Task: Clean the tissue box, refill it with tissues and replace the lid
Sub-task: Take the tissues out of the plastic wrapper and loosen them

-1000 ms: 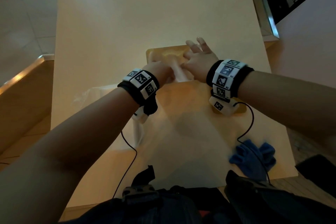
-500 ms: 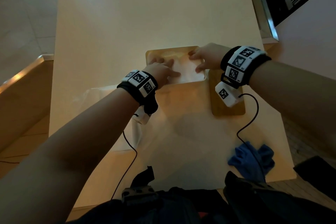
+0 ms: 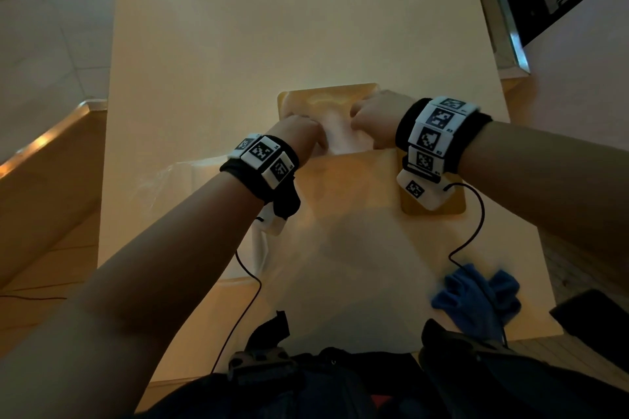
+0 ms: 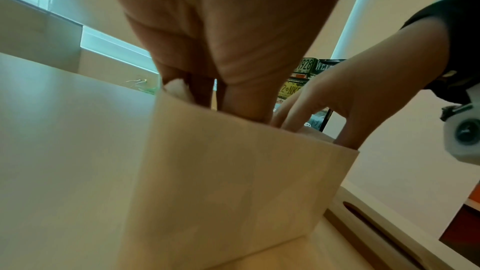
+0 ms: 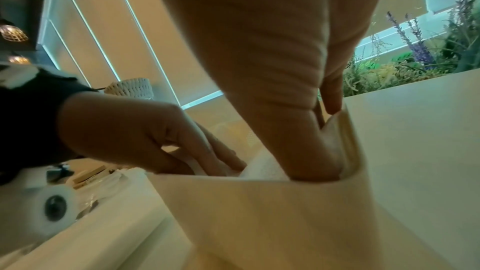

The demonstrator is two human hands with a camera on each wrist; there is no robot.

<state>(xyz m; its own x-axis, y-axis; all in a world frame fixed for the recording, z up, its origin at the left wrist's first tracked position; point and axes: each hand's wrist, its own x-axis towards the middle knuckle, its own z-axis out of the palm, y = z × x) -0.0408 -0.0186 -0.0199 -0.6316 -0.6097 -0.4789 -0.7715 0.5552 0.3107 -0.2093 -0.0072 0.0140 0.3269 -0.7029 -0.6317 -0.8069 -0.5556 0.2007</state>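
Note:
The light wooden tissue box (image 3: 347, 177) stands open in the middle of the table, with white tissues (image 3: 340, 136) inside. My left hand (image 3: 301, 133) reaches into its left part, fingers (image 4: 241, 106) pointing straight down onto the tissues (image 4: 176, 87). My right hand (image 3: 372, 121) pushes into the right end; its thumb (image 5: 314, 163) presses down along the box wall (image 5: 259, 213) beside the tissues (image 5: 262, 166). Neither hand grips anything that I can see. The wooden lid (image 3: 452, 206) with its slot (image 4: 363, 219) lies flat just right of the box, partly under my right wrist.
A crumpled blue cloth (image 3: 476, 296) lies near the table's front right edge. A clear plastic wrapper (image 3: 177, 180) lies left of the box. Wrist-camera cables trail across the table (image 3: 238, 44) towards me. Plants stand beyond the far edge.
Both hands lay on top of the tissues with fingers spread. Now their fingers point down into the box and only the knuckles show from above.

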